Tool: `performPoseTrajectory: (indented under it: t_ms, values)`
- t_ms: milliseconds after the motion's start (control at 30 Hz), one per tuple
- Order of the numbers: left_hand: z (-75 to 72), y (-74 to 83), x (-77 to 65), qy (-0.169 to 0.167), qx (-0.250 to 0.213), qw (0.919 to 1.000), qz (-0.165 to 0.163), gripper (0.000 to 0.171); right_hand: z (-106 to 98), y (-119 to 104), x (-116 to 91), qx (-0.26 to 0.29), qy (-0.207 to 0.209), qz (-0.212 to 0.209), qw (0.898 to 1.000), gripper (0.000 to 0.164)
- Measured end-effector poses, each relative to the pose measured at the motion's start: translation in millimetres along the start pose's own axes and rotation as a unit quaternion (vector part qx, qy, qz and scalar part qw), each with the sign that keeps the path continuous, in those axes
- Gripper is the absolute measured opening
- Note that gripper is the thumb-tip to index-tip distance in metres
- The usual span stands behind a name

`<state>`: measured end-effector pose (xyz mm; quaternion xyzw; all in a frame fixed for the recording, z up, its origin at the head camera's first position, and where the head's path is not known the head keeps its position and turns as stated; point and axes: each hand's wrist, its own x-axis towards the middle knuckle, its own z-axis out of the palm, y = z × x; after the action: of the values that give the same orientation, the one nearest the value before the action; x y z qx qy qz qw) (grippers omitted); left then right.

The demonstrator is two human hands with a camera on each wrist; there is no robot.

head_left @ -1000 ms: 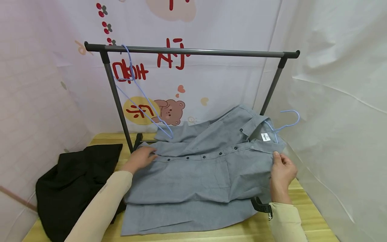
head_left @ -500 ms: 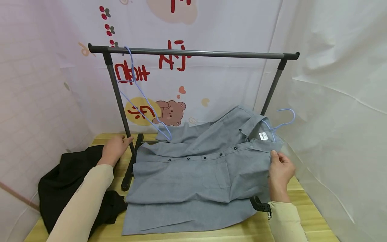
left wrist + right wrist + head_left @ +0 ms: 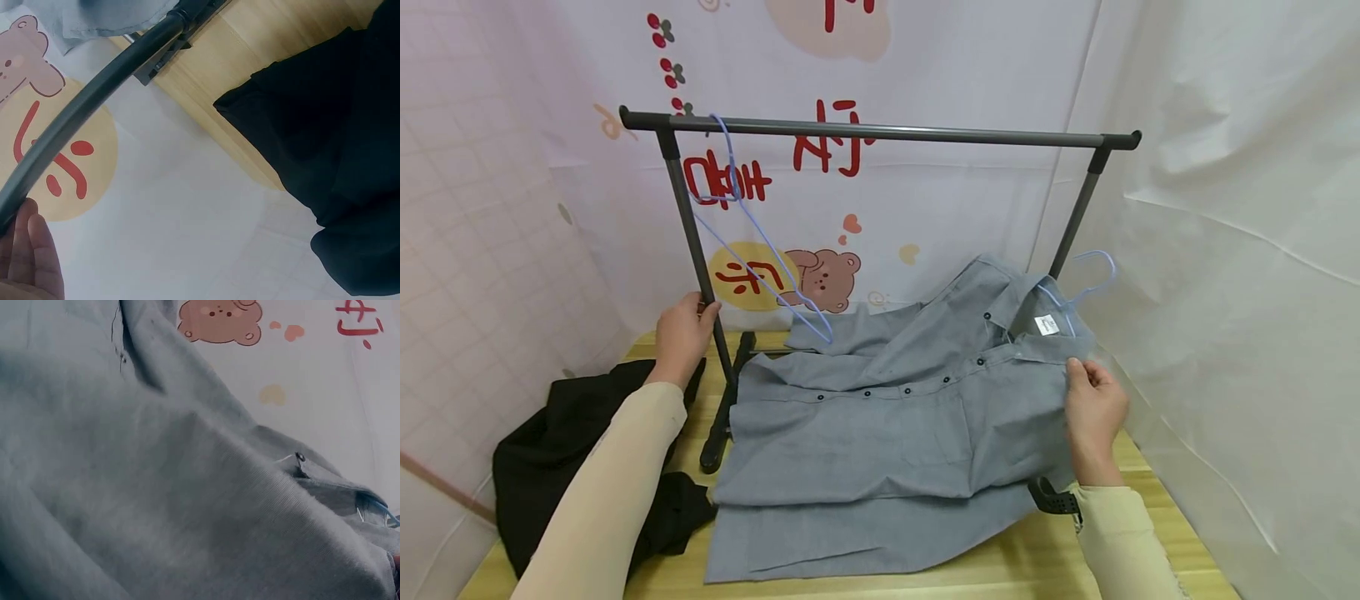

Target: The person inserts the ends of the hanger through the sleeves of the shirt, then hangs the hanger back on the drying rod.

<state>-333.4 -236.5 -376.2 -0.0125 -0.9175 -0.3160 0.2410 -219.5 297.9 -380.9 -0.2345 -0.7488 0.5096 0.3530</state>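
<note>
"Step?"
"Readying the gray shirt point(image 3: 857, 450) for hanging, I'd judge: right hand point(image 3: 1096, 408) pinches near its shoulder, left hand point(image 3: 682, 339) grips the rack post point(image 3: 698, 265), shirt between them."
"Next?"
"Probably raising the hanger point(image 3: 1088, 291) beyond the right hand toward the bar point(image 3: 887, 131)."

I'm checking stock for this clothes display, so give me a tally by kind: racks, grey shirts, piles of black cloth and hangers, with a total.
Rack: 1
Grey shirt: 1
Black cloth pile: 1
Hangers: 2 (one hung on the rack, one in the shirt)
Total: 5
</note>
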Motion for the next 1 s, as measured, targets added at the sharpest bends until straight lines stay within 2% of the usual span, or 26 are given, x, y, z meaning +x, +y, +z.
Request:
performPoseTrajectory:
  t_ms: [267,467,833,1000]
  values:
    - [-0.2,1.9,-1.7,-0.001,0.008,1.0,-0.004,0.031,-2.1,-28.8,27.6,-0.067,0.014,-0.093,0.993,0.028]
    - [-1.0,1.5,-0.8,-0.005,0.009,0.9999,-0.001,0.033,-7.5,-57.4,47.8,-0.088,0.026,-0.139,0.986,0.026]
    - [-2.0,0.7,-0.6,-0.009,0.007,0.9999,0.001,0.033,-25.4,-116.0,79.4,-0.121,0.027,-0.168,0.978,0.029]
    - [-1.9,-0.6,-0.3,-0.014,0.006,0.9999,0.001,0.034,-32.7,-141.1,95.9,-0.136,0.029,-0.16,0.977,0.03]
